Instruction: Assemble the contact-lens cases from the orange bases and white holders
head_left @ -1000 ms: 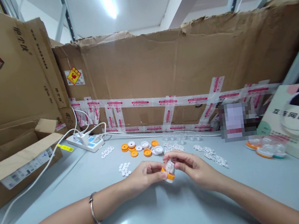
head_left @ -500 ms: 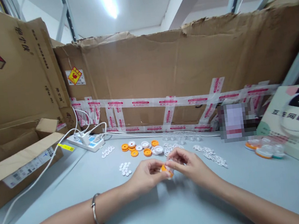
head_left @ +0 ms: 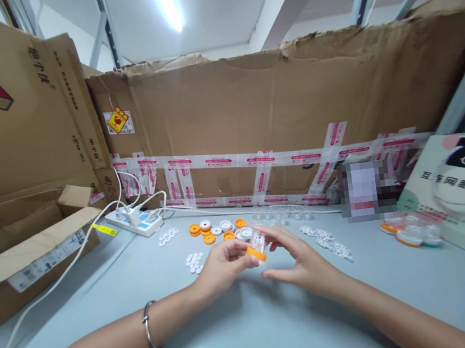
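My left hand (head_left: 226, 262) pinches a small clear plastic container with an orange ring base (head_left: 256, 254) above the table. Its clear part (head_left: 258, 241) points up and a little to the right. My right hand (head_left: 304, 258) is beside it with thumb and fingers spread; its index fingertip is at the top of the clear part, and I cannot tell whether it touches. Just behind the hands lie orange rings (head_left: 209, 238) and white rings (head_left: 226, 225). Small white discs (head_left: 193, 262) lie left of my left hand. White perforated discs (head_left: 335, 247) are to the right.
Clear cups (head_left: 300, 212) stand at the back. Several capped clear pieces (head_left: 414, 233) sit at the right by a pale green box (head_left: 464, 196). A power strip (head_left: 137, 222) with white cables and an open carton (head_left: 34, 249) are at left. Taped cardboard (head_left: 216, 108) walls the back.
The held piece has turned so its clear part shows above the orange ring. My right hand's thumb and fingers have spread away from their pinch on it.
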Demonstrator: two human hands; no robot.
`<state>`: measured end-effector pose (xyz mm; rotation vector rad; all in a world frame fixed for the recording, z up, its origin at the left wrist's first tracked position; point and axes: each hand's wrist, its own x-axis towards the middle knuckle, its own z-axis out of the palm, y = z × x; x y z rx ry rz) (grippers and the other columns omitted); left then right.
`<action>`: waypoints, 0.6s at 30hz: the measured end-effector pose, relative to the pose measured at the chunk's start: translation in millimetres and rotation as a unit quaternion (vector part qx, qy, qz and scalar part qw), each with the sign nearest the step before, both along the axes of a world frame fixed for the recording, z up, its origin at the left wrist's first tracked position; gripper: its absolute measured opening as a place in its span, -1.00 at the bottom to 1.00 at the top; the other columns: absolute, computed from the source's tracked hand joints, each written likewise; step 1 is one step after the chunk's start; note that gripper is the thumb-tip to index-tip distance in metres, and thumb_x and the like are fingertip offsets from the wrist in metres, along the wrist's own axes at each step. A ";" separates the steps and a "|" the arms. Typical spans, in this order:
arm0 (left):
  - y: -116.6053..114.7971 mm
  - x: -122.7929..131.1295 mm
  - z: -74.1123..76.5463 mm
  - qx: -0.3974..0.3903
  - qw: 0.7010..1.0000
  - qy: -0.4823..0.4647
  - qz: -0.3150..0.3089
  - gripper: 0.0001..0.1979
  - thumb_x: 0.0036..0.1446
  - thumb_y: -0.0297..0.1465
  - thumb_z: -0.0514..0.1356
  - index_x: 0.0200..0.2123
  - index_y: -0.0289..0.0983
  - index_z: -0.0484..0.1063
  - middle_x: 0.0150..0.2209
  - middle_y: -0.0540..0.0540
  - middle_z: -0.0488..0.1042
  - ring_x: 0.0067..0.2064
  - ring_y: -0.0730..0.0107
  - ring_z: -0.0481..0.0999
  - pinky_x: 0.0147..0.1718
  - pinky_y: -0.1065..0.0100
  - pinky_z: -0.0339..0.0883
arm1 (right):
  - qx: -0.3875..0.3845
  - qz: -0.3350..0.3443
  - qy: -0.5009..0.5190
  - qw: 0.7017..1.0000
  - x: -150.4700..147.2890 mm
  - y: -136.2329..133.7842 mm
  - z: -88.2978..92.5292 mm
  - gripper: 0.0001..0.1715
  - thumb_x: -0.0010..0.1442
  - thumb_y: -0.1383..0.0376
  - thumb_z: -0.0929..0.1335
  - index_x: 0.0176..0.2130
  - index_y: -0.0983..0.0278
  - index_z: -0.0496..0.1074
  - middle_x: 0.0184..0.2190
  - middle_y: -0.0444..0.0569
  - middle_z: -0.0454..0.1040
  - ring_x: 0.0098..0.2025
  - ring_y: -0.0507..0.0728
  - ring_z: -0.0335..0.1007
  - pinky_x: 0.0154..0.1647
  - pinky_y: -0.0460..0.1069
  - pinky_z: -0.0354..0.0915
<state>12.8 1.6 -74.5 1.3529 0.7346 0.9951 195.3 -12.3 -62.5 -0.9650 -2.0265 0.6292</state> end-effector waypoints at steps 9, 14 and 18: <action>-3.1 -6.2 -1.4 0.177 0.978 0.094 -0.051 -0.79 -0.03 -0.46 0.22 -0.25 -0.34 0.44 -0.27 -0.12 0.53 -0.26 0.36 0.51 -0.24 0.38 0.35 | 0.149 -0.017 -0.024 0.988 -2.2 -0.9 -5.0 -0.44 -0.08 0.39 0.33 -0.03 0.21 0.28 -0.13 0.03 0.42 -0.11 0.17 0.34 -0.16 0.04 0.33; -3.7 -15.8 1.7 0.452 0.868 0.207 0.009 -0.85 0.07 -0.41 0.16 -0.26 -0.31 0.44 -0.39 -0.10 0.54 -0.36 0.41 0.50 -0.34 0.45 0.34 | 0.194 0.006 -0.040 0.980 0.4 -2.9 -6.5 -0.39 -0.11 0.40 0.34 0.00 0.22 0.27 -0.12 0.06 0.44 -0.08 0.19 0.37 -0.09 0.07 0.32; -1.7 -20.0 -0.2 0.562 0.789 0.247 0.023 -0.84 0.12 -0.38 0.10 -0.28 -0.33 0.40 -0.49 -0.10 0.50 -0.45 0.42 0.46 -0.43 0.44 0.31 | 0.209 0.020 -0.043 0.977 0.7 -4.0 -10.0 -0.36 -0.11 0.40 0.36 0.02 0.23 0.26 -0.10 0.06 0.45 -0.08 0.20 0.38 -0.10 0.08 0.35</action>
